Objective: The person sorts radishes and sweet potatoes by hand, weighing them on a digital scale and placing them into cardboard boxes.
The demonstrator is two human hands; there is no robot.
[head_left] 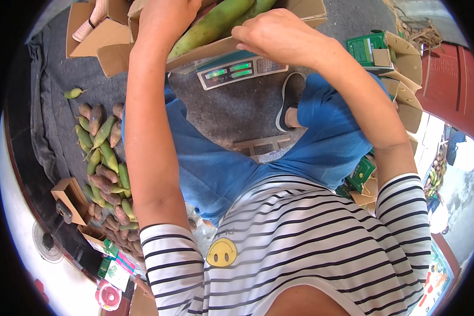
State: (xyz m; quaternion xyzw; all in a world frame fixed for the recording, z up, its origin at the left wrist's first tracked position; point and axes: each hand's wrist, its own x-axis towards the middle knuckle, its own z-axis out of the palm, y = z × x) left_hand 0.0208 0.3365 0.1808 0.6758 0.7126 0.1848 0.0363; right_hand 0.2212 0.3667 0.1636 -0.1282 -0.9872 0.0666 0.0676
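A cardboard box (195,64) holding large green vegetables that look like radishes (210,26) stands on a digital scale (231,75) with lit green displays. My right hand (279,38) is at the box's near side, its fingers bent and closed on the top edge of the cardboard. At the box's left part is my left hand (168,15), cut off by the top of the view. Its fingers are mostly hidden, so I cannot see whether it holds anything.
On the floor at left lies a pile of green and brownish radishes (106,155). A second open box (102,34) adjoins at upper left. Green-printed cartons (368,50) stand at right. A low wooden stool (262,145) is between my legs. A fan (47,241) stands lower left.
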